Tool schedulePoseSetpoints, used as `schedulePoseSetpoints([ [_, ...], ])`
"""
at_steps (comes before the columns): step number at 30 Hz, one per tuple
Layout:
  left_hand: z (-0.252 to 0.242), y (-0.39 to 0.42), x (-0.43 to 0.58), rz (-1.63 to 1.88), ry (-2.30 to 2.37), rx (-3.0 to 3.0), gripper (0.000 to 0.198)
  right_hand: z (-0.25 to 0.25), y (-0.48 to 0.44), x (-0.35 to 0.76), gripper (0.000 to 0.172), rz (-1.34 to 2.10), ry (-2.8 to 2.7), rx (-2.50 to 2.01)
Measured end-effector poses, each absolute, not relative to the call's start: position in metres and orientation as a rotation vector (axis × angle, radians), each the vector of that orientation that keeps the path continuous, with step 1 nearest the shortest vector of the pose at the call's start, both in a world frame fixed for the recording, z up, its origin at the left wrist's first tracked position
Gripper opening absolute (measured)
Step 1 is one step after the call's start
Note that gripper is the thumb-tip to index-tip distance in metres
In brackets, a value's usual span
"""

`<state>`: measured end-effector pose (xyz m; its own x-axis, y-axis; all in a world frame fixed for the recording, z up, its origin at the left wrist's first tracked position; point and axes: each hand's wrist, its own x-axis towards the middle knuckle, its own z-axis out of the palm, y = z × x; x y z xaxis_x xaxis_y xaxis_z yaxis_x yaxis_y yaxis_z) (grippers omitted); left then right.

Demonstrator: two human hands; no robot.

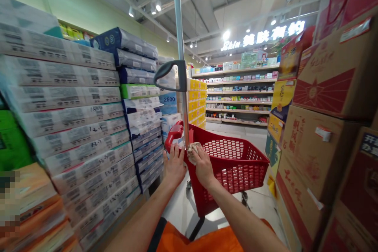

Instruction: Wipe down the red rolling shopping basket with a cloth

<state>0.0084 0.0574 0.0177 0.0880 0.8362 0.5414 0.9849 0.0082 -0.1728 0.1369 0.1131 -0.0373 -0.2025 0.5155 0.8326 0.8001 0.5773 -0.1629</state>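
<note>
A red plastic shopping cart (236,165) stands in the aisle in front of me, its basket holding nothing. A grey metal pole (180,47) with a dark handle (169,71) rises from its near rim. My left hand (174,165) rests on the cart's near edge by the red handle, fingers stretched up. My right hand (203,164) is closed on a crumpled pale cloth (193,150) pressed against the base of the pole.
Stacked packs of tissue paper (82,134) wall the left side. Cardboard boxes (325,134) are piled high on the right. Shelves of goods (239,94) stand across the far end of the tiled aisle (254,136).
</note>
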Motion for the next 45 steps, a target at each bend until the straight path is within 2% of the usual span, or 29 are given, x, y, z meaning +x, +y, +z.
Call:
schedulePoseSetpoints([
  [4, 0.026, 0.055, 0.005, -0.452, -1.760, -1.898, 0.060, -0.041, 0.113, 0.145, 0.052, -0.419, -1.864, -0.999],
  [6, 0.032, 0.057, 0.000, -0.509, -1.765, -1.882, 0.059, -0.026, 0.116, 0.163, 0.052, -0.442, -1.815, -0.998],
  [8, 0.036, 0.060, -0.006, -0.530, -1.792, -1.874, 0.060, 0.013, 0.120, 0.171, 0.052, -0.497, -1.763, -0.952],
  [13, 0.037, 0.062, -0.013, -0.489, -1.836, -1.942, 0.065, 0.166, 0.123, 0.139, 0.047, -0.728, -1.734, -0.692],
  [16, 0.035, 0.059, -0.017, -0.464, -1.825, -1.963, 0.066, 0.204, 0.127, 0.123, 0.039, -0.803, -1.860, -0.642],
  [18, 0.033, 0.058, -0.021, -0.455, -1.796, -1.976, 0.067, 0.186, 0.129, 0.125, 0.036, -0.858, -1.979, -0.606],
  [22, 0.031, 0.059, -0.027, -0.467, -1.797, -1.999, 0.070, 0.100, 0.128, 0.141, 0.036, -0.977, -2.144, -0.483],
  [24, 0.032, 0.060, -0.027, -0.471, -1.821, -2.014, 0.073, 0.074, 0.127, 0.145, 0.037, -1.019, -2.158, -0.458],
  [26, 0.033, 0.059, -0.026, -0.460, -1.840, -2.030, 0.074, 0.076, 0.127, 0.142, 0.037, -1.031, -2.128, -0.476],
  [30, 0.035, 0.056, -0.023, -0.450, -1.812, -2.040, 0.075, 0.122, 0.129, 0.129, 0.036, -0.972, -2.007, -0.599],
  [32, 0.036, 0.055, -0.023, -0.454, -1.793, -2.037, 0.073, 0.126, 0.130, 0.128, 0.035, -0.943, -2.013, -0.597],
  [39, 0.036, 0.059, -0.022, -0.453, -1.834, -2.038, 0.070, 0.017, 0.118, 0.143, 0.035, -0.829, -2.141, -0.480],
  [45, 0.038, 0.058, -0.021, -0.436, -1.804, -2.031, 0.072, 0.030, 0.118, 0.131, 0.045, -0.610, -1.996, -0.666],
])
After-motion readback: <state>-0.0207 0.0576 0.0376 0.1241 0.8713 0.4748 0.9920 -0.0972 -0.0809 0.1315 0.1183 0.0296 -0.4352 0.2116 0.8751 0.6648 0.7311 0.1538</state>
